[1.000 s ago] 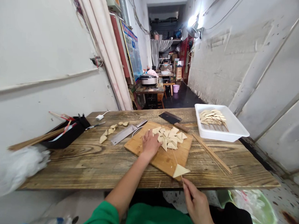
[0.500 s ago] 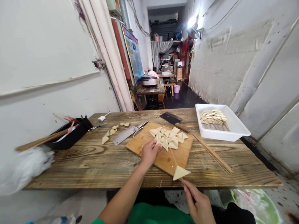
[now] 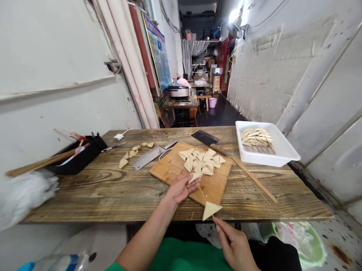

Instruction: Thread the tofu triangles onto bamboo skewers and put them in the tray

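My left hand (image 3: 179, 188) pinches a pale triangular tofu piece (image 3: 194, 177) at the near edge of the wooden cutting board (image 3: 170, 169). My right hand (image 3: 235, 245), below the table's front edge, grips the lower end of a thin bamboo skewer (image 3: 201, 194) that carries one tofu triangle (image 3: 210, 210). The skewer's tip points up toward the piece in my left hand. A pile of cut tofu triangles (image 3: 203, 160) lies on the far part of the board.
A white tray (image 3: 284, 152) with filled skewers sits at the right. Loose skewers (image 3: 254, 180) lie beside the board. Two cleavers (image 3: 151, 156) (image 3: 209, 140), tofu scraps (image 3: 129, 155), a black box (image 3: 78, 159) of sticks, a green bin (image 3: 309, 247) on the floor.
My left hand took a tofu triangle from the pile and drew it back toward the skewer tip. My right hand kept holding the skewer, shifting slightly left.
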Motion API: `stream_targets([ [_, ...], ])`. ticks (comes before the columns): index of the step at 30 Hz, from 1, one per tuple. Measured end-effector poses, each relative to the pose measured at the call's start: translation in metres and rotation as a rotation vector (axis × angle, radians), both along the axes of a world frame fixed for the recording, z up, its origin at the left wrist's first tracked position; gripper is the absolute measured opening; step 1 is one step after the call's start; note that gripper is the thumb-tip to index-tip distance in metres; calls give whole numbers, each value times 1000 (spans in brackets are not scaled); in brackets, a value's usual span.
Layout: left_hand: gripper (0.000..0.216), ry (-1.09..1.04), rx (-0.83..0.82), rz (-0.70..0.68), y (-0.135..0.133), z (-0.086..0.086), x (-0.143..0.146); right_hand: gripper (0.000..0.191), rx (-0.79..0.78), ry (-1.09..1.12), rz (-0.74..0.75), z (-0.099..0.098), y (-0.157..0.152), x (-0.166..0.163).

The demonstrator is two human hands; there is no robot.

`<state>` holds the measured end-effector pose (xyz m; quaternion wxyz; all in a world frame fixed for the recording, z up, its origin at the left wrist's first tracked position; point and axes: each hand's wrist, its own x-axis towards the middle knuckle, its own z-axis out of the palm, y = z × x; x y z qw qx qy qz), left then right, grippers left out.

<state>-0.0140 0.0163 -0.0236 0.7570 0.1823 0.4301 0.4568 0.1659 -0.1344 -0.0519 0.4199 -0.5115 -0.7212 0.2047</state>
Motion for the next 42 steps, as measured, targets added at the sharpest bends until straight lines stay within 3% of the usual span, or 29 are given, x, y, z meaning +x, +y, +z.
stream_targets([
  [12,12,15,30,-24,-4,3,3,34,-29,8,-10,-4,1,0],
  [24,16,54,130,-138,-14,1,7,33,-17,27,-6,-3,-1,0],
  [42,27,34,193,-263,-47,10,28,33,59,58,-87,-1,1,-4],
])
